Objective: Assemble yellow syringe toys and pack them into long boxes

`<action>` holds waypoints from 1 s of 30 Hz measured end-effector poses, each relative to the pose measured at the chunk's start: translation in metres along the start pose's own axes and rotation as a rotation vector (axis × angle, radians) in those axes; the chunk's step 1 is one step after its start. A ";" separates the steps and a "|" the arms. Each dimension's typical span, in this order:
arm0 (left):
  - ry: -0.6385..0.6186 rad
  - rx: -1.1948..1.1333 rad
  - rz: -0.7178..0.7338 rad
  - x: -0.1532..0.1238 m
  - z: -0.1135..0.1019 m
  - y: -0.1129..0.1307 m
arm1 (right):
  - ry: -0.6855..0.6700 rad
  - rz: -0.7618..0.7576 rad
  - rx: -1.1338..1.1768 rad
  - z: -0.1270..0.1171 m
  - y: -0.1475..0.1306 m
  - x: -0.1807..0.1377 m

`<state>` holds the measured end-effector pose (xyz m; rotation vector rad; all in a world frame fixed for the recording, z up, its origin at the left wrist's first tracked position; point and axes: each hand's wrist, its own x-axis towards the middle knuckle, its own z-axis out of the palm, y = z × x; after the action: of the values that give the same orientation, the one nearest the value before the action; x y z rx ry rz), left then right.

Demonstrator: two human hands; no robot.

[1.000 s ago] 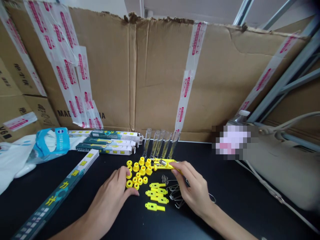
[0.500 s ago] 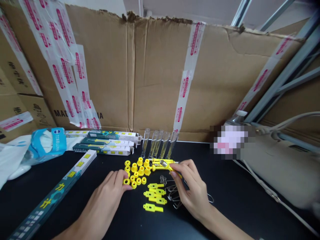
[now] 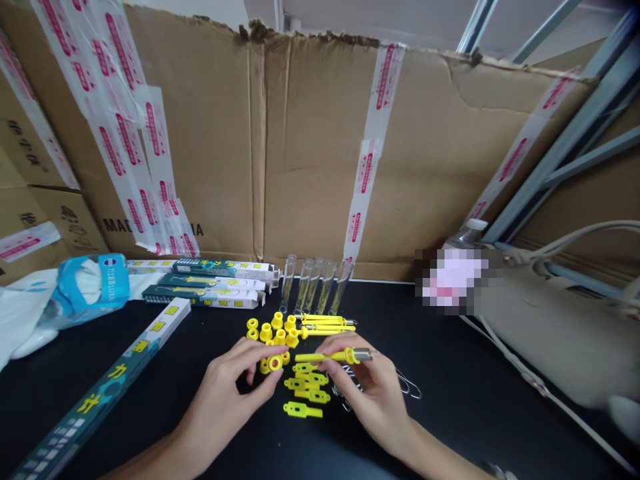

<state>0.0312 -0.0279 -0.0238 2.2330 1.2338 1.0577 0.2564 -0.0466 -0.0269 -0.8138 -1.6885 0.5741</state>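
My left hand pinches a small yellow ring between thumb and index finger, its hole facing me. In my right hand is a yellow plastic rod with a silver metal end, lying level with its plain tip pointing left toward the ring; the two are apart. Beyond my left fingers stand several yellow collars and rings, some hidden by the hand. More yellow rods lie behind my right hand. Flat yellow tabs with holes are spread between my hands. Bent wire hooks lie partly under my right hand.
Several clear tubes stand at the back by the cardboard wall. Printed long boxes are stacked left of them, and one long box lies slanting. A blue tissue pack is far left, a bag right.
My left hand has lifted the ring from the group and moved right. My right hand has lowered the rod and turned it level, its metal end now to the right.
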 end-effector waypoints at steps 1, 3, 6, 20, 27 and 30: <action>0.007 -0.002 -0.012 0.000 0.000 0.000 | -0.003 0.037 0.045 0.002 0.001 -0.001; 0.020 -0.001 -0.032 0.001 0.000 0.000 | -0.020 0.091 0.105 0.005 0.002 -0.002; 0.032 -0.003 -0.041 0.002 0.000 0.000 | -0.046 0.135 0.139 0.007 0.003 -0.002; 0.014 -0.102 0.146 -0.004 0.005 -0.007 | -0.074 0.155 0.029 0.009 0.007 -0.002; -0.052 -0.157 0.040 -0.008 0.007 0.001 | -0.139 0.160 -0.071 0.008 0.000 0.006; -0.075 -0.196 -0.004 -0.007 0.006 0.004 | -0.156 0.115 -0.088 0.008 -0.001 0.007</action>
<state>0.0355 -0.0362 -0.0281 2.1008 1.0548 1.0358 0.2477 -0.0416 -0.0240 -0.9549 -1.8282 0.6603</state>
